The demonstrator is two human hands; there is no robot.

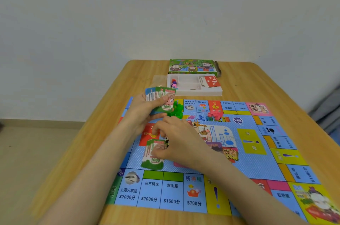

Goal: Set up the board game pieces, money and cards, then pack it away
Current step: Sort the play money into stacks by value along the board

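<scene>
- Left hand [145, 112] — grips a fanned stack of paper play-money notes [160, 96] above the board's far-left corner.
- Right hand [178, 140] — fingers pinch one green 1000 note [152, 160], low over the colourful square game board [257, 160].
- White plastic tray [202, 93], green cardboard box [191, 67]: behind the board on the wooden tabletop [266, 85].

A plain pale wall [165, 13] is seen across the upper half, evenly lit, with a few small marks. A light wooden surface [257, 85] with rounded far corners is set close to it. At the left, a beige floor [27, 151] is bordered by a beige skirting strip [42, 123]. At the right edge, something grey and blue [327, 112] is too blurred to be identified.
</scene>
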